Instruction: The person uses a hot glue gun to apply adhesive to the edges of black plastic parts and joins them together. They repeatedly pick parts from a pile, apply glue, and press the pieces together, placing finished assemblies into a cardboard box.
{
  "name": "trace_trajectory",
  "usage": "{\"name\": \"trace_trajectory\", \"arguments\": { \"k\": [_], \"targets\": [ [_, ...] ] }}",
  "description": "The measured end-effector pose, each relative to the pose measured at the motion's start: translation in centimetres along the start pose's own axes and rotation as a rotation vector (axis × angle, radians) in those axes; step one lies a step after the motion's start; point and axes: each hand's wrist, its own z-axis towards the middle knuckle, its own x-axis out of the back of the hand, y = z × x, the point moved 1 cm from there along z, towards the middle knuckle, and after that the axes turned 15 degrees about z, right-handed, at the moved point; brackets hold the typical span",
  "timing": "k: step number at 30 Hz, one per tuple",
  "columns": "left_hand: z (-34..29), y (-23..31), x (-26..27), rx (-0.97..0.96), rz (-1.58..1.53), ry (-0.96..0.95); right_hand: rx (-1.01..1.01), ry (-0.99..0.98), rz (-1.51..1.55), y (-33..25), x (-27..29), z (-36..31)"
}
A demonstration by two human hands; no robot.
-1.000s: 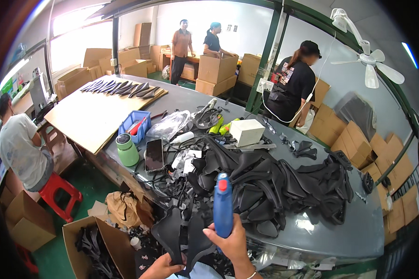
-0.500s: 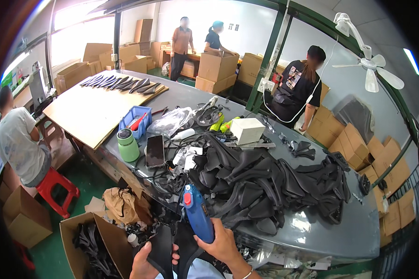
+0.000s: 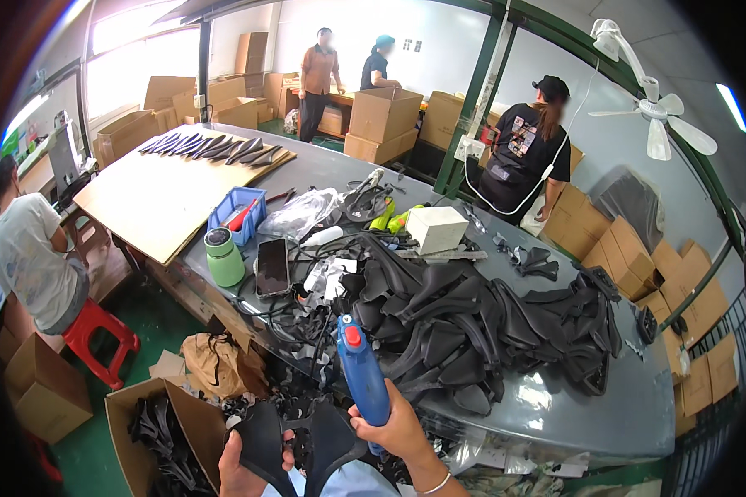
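My left hand [image 3: 239, 465] grips a black two-lobed molded piece [image 3: 336, 439] low in the picture, thumb on one lobe. Its narrow end runs down in front of my light blue clothing. Closed around a blue handheld power tool [image 3: 363, 369] with a red button, my right hand [image 3: 396, 427] is just right of the piece. The tool's tip points up and away, apart from the piece. Beyond it, a heap of similar black molded pieces [image 3: 448, 306] covers the middle of the grey table [image 3: 630, 414].
Left of the heap stand a phone [image 3: 272, 267], a green bottle [image 3: 224, 258] and a blue bin [image 3: 242, 217]. A white block [image 3: 442, 229] sits behind it. An open cardboard box [image 3: 124, 414] of black pieces stands at lower left. A person sits on a red stool [image 3: 99, 340]; others stand beyond the table.
The blue tool has shifted right and turned, its red button now facing more to the right. My left hand has moved left with the black piece, whose two lobes now show more openly.
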Motion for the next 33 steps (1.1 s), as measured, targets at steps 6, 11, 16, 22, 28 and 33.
{"name": "trace_trajectory", "arguments": {
  "k": [6, 11, 16, 22, 28, 33],
  "targets": [
    [0.2, 0.0, -0.6, -0.062, 0.015, 0.073, 0.010, -0.037, -0.123, -0.4, -0.8, -0.3],
    [0.7, 0.7, -3.2, -0.128, 0.070, 0.140, 0.159, -0.003, -0.339, 0.0, -1.0, -0.7],
    [0.7, 0.3, -3.0, -0.097, 0.008, 0.104, 0.168, 0.042, -0.261, -0.2, -1.2, -0.7],
    [0.5, 0.6, -3.6, -0.122, -0.074, 0.070, 0.115, 0.089, -0.115, -0.9, -0.8, -0.6],
    [0.6, 0.2, -3.2, -0.087, -0.102, 0.076, 0.064, 0.074, -0.110, -0.4, -0.4, -0.4],
    [0.6, 0.2, -3.3, -0.105, -0.082, 0.106, 0.052, 0.054, -0.097, -0.3, -0.4, -0.4]
  ]
}}
